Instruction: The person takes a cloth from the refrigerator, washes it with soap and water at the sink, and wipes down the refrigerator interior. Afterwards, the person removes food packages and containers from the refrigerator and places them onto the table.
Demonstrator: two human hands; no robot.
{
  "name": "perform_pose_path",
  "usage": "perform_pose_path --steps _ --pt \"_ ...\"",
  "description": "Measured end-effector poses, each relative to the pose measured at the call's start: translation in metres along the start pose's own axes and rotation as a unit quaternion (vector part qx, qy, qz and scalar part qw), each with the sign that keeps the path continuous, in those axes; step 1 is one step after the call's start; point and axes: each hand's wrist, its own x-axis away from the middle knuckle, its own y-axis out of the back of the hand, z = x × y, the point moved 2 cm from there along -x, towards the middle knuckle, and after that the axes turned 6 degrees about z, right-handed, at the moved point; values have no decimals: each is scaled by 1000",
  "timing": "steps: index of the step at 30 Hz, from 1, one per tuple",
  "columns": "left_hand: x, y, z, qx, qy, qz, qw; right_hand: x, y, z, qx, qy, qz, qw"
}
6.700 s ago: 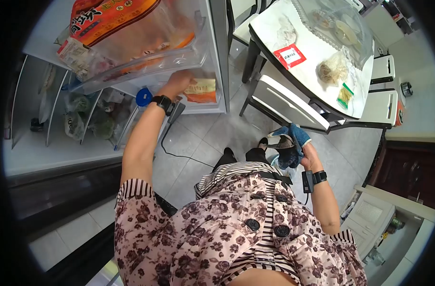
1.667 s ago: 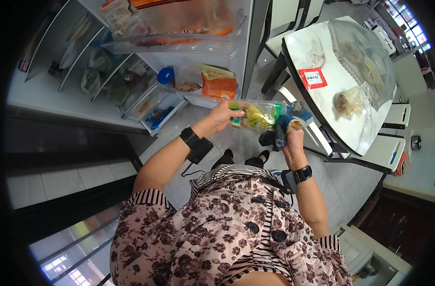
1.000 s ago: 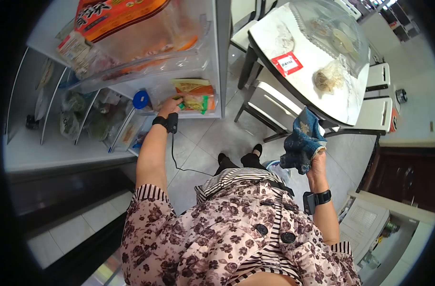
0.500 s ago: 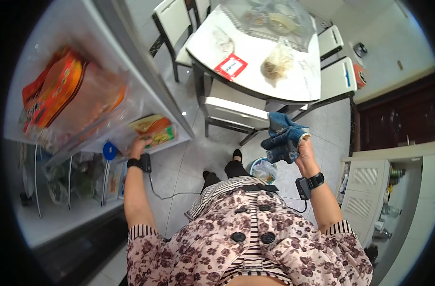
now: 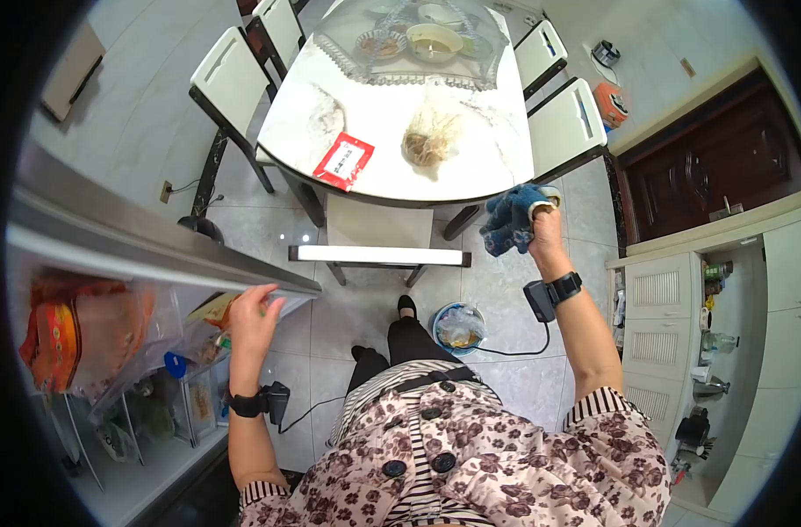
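Note:
My right hand (image 5: 547,233) is closed around a blue work glove (image 5: 513,220) with a pale lining at its cuff, held out near the table's front right corner. My left hand (image 5: 255,321) is at the inner side of the open fridge door (image 5: 181,250), fingers apart and holding nothing; whether the fingertips touch the door is unclear. Beside that hand, a door shelf holds yellow-and-orange packets (image 5: 214,309), partly hidden. A large orange-red food package (image 5: 62,338) lies farther left in the door.
The white table (image 5: 383,176) bears a red packet (image 5: 344,162), a bag of dried strands (image 5: 431,145) and dishes under a mesh cover (image 5: 400,66). A white chair (image 5: 378,255) stands in front of it. A lined bin (image 5: 459,328) is by my feet; cabinets (image 5: 659,329) are at right.
My left hand has come away from the packets on the door shelf. The fridge door now appears lower and farther left as my view shifts. My right hand still holds the glove.

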Motion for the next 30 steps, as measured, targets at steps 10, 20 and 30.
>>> perform_pose_path --steps 10,20,30 --pt "-153 -59 -183 26 -327 104 939 -110 25 -66 594 67 28 801" --pt "-280 -187 -206 -32 -363 107 925 -131 -11 -92 444 95 44 890" --pt "-217 -123 -180 9 -335 54 941 -138 -76 -84 83 -115 169 975"
